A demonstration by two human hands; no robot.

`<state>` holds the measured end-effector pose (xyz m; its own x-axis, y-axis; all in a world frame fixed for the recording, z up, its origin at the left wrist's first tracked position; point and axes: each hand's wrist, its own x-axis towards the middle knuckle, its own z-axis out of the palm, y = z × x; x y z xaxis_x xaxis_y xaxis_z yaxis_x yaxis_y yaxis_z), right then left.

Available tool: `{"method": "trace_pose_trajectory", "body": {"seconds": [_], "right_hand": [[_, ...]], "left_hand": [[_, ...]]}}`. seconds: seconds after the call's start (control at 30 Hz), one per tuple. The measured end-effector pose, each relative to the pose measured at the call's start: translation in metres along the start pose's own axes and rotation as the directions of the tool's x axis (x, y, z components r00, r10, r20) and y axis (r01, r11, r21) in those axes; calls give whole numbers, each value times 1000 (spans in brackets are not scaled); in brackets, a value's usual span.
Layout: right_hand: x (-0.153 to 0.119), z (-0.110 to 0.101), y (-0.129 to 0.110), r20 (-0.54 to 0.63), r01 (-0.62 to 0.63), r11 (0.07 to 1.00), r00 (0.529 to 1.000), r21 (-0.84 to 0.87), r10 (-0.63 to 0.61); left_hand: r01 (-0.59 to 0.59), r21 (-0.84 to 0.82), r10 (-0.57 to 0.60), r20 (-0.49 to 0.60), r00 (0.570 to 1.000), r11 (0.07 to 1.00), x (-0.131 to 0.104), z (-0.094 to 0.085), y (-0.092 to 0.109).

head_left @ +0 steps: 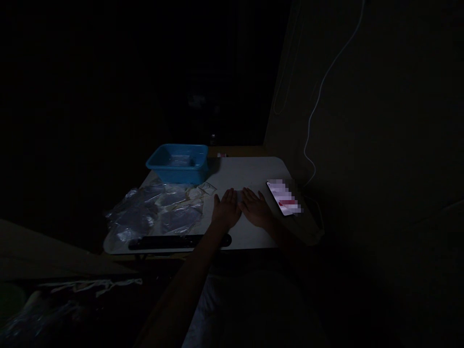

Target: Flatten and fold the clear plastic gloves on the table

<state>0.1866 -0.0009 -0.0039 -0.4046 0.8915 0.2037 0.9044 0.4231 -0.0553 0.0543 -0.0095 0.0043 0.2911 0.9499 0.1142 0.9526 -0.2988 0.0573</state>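
Observation:
Both hands rest side by side, backs up, over the white table [246, 166] in dim light. My left hand [226, 210] has its fingers stretched forward and its thumb out to the left. Beside it, my right hand [255, 209] also lies flat with fingers extended, its thumb toward the phone. Neither hand visibly grips anything. Left of my left hand are clear plastic bags [177, 215], crumpled and spread out. A lit phone [284, 198] lies to the right of my right hand.
A blue plastic basin [177, 171] stands at the table's back left, with something pale inside. A black bar [163, 241] runs along the front edge. A white cable [310, 121] hangs at the right wall. More plastic [47, 314] shows at lower left.

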Motion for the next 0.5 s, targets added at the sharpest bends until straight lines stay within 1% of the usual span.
{"method": "trace_pose_trajectory", "body": {"seconds": [0.17, 0.27, 0.33, 0.5], "right_hand": [[1, 5, -1, -30, -83, 996, 996, -8, 83], [3, 6, 1, -80, -145, 989, 986, 16, 146], [4, 7, 5, -120, -161, 985, 978, 67, 168], [7, 9, 20, -193, -167, 944, 954, 286, 228]], "left_hand": [[-2, -2, 2, -13, 1000, 1000, 0, 0, 1], [5, 0, -5, -5, 1000, 1000, 0, -1, 1], [8, 2, -8, -5, 1000, 1000, 0, -1, 1], [3, -16, -3, -20, 1000, 1000, 2, 1, 1]]}}
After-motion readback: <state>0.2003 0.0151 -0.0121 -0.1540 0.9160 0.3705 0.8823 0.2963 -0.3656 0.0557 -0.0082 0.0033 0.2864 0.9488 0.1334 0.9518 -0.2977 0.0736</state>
